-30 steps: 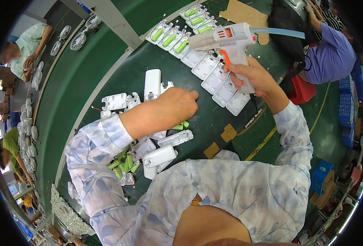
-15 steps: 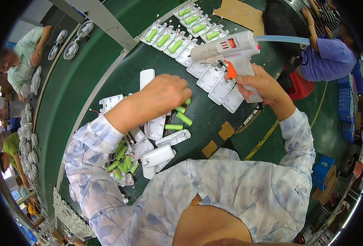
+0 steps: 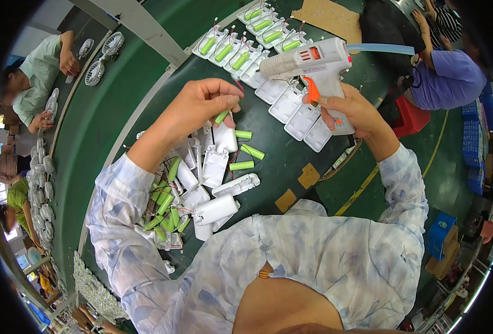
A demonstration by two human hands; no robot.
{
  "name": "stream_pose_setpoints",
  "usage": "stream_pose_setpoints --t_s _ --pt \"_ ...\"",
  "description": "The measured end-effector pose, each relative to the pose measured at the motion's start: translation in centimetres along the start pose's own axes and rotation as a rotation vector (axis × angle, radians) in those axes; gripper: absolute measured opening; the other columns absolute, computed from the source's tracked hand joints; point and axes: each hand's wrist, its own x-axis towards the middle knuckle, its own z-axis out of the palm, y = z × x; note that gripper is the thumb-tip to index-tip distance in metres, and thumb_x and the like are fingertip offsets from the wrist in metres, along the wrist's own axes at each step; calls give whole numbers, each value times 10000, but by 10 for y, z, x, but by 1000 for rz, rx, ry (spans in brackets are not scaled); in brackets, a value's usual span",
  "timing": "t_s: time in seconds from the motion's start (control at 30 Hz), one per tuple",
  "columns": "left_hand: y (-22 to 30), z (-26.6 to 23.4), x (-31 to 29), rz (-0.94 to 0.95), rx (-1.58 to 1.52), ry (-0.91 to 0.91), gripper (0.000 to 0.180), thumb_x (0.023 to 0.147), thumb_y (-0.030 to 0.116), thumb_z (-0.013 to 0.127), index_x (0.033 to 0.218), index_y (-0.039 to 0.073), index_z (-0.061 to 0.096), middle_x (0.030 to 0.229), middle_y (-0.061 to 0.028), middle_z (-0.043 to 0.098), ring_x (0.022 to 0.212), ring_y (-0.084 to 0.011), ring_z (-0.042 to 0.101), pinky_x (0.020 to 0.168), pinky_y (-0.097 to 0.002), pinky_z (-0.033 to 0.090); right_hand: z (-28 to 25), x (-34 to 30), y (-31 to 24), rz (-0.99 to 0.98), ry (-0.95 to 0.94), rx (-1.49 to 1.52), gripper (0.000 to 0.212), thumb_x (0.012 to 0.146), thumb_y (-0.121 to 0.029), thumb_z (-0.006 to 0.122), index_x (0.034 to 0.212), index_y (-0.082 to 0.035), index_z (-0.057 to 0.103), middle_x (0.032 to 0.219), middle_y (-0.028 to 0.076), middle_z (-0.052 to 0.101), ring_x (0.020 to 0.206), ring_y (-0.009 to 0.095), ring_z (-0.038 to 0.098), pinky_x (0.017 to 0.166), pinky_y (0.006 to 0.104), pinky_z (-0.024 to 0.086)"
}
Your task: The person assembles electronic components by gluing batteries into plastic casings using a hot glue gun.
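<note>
My right hand is wrapped round the handle of a white hot glue gun with an orange trigger, its nozzle facing left above the table. Pinched in the curled fingers of my left hand is a green battery cell with a thin red wire. Under that hand lies a heap of white plastic housings and green cells. Several loose cells rest just right of it. Beyond the gun, rows of open white housings stretch away; the farther ones hold wired green cells.
A metal post rises at the table's far left edge. Brown cardboard lies at the far end. On the right, a person in a purple shirt sits near a red stool. Fan parts line the left bench, with people beside it.
My left hand has moved left and slightly back from the loose cells, lifting a green cell with its wire. The right hand and glue gun stay almost still.
</note>
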Motion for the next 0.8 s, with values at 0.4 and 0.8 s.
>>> stream_pose_setpoints --t_s 0.4,0.8 --pt "-8 -5 110 831 1091 401 95 816 40 684 908 62 677 1126 -66 675 1067 -281 616 897 -357 489 -4 -11 10 -20 25 132 288 888 -185 628 1094 0 547 653 53 583 511 123 534 507 262 426" --pt "-28 9 132 833 1284 475 83 792 146 706 852 114 753 1281 -66 589 1318 -291 443 1100 -548 312 -9 -16 15 -17 5 123 287 901 -210 619 1087 -3 549 644 49 583 511 106 525 504 260 438"
